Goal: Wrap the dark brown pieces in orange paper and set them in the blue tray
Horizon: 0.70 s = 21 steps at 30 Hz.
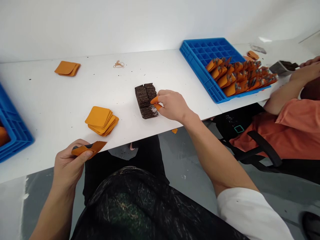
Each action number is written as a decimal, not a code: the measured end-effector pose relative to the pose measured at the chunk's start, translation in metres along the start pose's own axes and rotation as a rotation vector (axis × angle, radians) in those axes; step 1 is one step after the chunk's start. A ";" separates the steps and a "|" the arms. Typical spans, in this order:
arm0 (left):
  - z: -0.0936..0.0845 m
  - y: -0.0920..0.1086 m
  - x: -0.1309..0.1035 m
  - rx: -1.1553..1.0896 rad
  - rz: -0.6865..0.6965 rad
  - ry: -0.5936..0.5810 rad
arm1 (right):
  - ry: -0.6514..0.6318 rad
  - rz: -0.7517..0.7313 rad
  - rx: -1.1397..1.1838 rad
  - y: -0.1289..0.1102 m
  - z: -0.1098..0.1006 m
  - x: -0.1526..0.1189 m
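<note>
My left hand pinches a bent orange piece with a dark layer along its upper edge, just over the table's front edge. Beyond it lies a loose stack of orange rounded squares. My right hand, with orange covers on thumb and index finger, reaches to a block of thin dark pieces packed on edge in rows. Thumb and index tips come close together at the block's right side; whatever is between them is too small to make out.
A blue divided crate at the right holds many orange pieces; another blue crate stands at the left edge. Orange squares and rubber bands lie farther back. A co-worker's arm rests beside a metal box.
</note>
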<state>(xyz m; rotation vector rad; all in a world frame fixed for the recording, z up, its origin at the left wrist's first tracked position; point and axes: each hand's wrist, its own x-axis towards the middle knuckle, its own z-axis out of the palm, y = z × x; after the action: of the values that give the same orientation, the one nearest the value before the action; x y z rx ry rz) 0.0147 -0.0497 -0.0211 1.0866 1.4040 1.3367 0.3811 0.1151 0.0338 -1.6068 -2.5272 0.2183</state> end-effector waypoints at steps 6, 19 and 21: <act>0.003 0.004 0.000 -0.006 0.002 0.015 | 0.005 -0.001 -0.064 0.003 -0.001 0.006; -0.011 -0.001 -0.006 -0.043 -0.147 0.074 | 0.149 0.050 0.134 0.020 -0.015 -0.003; -0.012 -0.002 -0.008 -0.041 -0.189 0.082 | 0.208 0.060 0.241 0.022 -0.025 -0.013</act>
<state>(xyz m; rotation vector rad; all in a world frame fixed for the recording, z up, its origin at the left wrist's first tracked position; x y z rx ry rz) 0.0050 -0.0597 -0.0221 0.8577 1.4929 1.2793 0.4111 0.1141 0.0533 -1.5259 -2.2070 0.3296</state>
